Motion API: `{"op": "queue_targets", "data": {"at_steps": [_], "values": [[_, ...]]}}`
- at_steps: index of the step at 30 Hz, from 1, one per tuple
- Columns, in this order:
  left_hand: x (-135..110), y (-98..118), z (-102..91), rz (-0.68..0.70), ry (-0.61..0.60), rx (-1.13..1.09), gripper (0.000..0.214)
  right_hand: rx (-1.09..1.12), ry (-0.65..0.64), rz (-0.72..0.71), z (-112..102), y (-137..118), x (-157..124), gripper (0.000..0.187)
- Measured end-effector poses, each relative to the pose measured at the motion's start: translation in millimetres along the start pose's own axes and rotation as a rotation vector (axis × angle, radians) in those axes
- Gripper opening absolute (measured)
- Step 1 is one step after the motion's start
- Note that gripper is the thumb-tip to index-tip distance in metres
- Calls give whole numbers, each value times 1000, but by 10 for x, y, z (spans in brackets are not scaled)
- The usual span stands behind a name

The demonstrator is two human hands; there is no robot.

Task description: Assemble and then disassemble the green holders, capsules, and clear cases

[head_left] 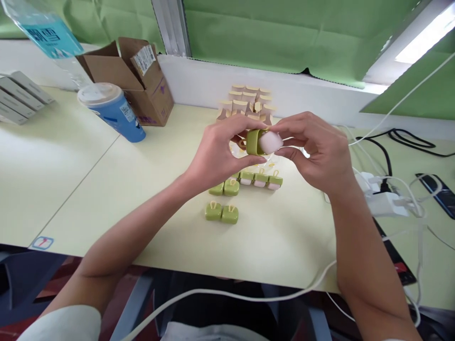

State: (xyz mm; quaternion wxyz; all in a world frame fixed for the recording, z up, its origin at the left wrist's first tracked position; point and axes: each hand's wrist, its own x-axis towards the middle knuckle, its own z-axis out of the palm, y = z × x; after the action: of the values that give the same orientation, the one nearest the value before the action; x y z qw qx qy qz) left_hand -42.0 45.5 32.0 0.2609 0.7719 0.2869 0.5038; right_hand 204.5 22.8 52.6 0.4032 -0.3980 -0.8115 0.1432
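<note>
My left hand (218, 151) pinches a small green case (255, 141) held above the table, and my right hand (316, 149) grips the white pad (270, 142) set in the case's open end. Both hands meet over the middle of the pale yellow table (149, 189). Below them lie several more small green cases with tan loops: a pair (222, 212) nearest me, another pair (225, 188) behind it, and a row (260, 179) with white undersides. A cluster of tan pieces (247, 102) lies farther back by the wall.
A blue cup with a white lid (113, 111) and an open cardboard box (133, 78) stand at the back left. A plastic water bottle (44, 33) is at the top left. White chargers and cables (384, 199) and a dark phone (437, 192) lie at the right.
</note>
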Motion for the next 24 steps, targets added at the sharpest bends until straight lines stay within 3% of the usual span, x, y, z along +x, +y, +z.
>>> {"op": "queue_targets", "data": {"at_steps": [8,12,18,24], "values": [[32,4,-25,-18,-24,-47,49,222,43,-4,18,29,-21,27],[24,35,-20,-22,-32,-42,48,258,19,15,-4,21,-27,24],[44,27,-36,-25,-35,-38,53,322,66,-71,33,63,-4,27],[56,-47,-26,0,-74,-38,58,282,75,-19,42,28,-14,29]]}}
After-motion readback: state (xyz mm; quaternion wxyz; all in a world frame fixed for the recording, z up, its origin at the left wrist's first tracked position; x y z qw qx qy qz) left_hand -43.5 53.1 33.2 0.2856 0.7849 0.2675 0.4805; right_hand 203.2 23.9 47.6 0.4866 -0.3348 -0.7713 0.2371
